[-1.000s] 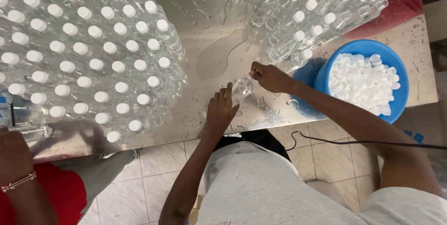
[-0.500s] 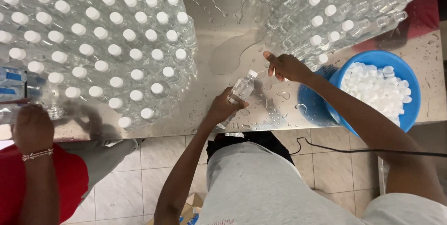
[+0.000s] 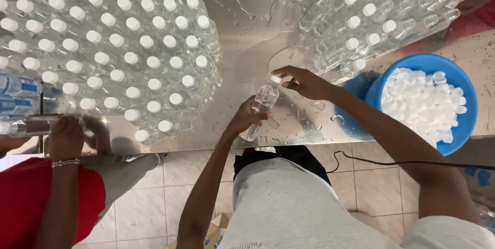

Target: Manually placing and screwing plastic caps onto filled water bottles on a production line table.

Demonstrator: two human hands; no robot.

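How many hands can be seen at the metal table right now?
3: the left hand grips a clear bottle, the right hand is at its cap, and a co-worker's hand rests at the table's left edge. Others may be hidden.

My left hand (image 3: 245,120) grips a clear bottle (image 3: 262,105); my right hand (image 3: 304,81) sets a white cap (image 3: 276,80) on it. The table (image 3: 247,22) is shiny silver steel, spotted with water. White caps (image 3: 423,102) fill a blue bowl (image 3: 454,76). The capped bottles (image 3: 113,48) are clear with white tops. My shirt (image 3: 289,202) is grey. The neighbour's shirt (image 3: 20,202) is red.
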